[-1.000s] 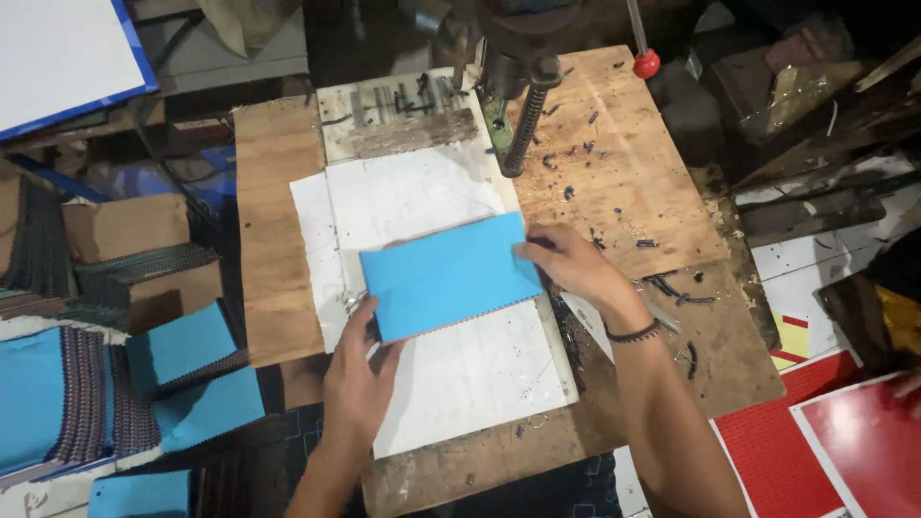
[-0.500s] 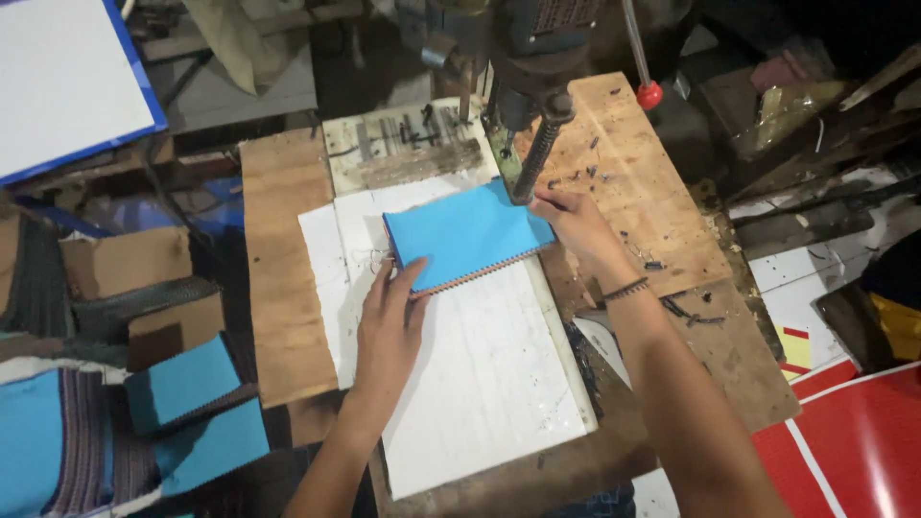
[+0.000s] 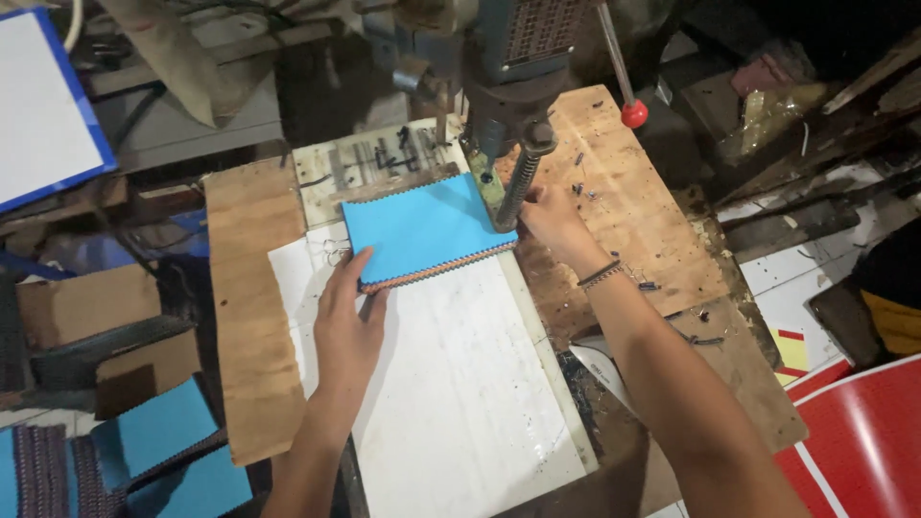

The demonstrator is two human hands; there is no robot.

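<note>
While the blue pad (image 3: 422, 230) lies flat on the white board (image 3: 451, 403) on the bench (image 3: 652, 240), both hands press on it. The pad is a stack of thin sheets with a blue cover and zigzag edges. It sits right under the drill machine (image 3: 513, 86), with its far right corner by the metal post (image 3: 518, 187).

The left hand (image 3: 347, 321) lies flat at the near left corner of the pad, its fingers (image 3: 338, 278) stretched out and pushing down, not closed around anything. The right hand (image 3: 554, 223) touches the right edge of the pad beside the post. Its fingers are partly hidden there, so I cannot tell if they pinch the pad or just push it.

The step looks like lining the pad up under the drill. The next move would call for holding the pad very still and keeping fingers away from the drill tip.

More blue pads (image 3: 158, 446) lie low on the left
</note>
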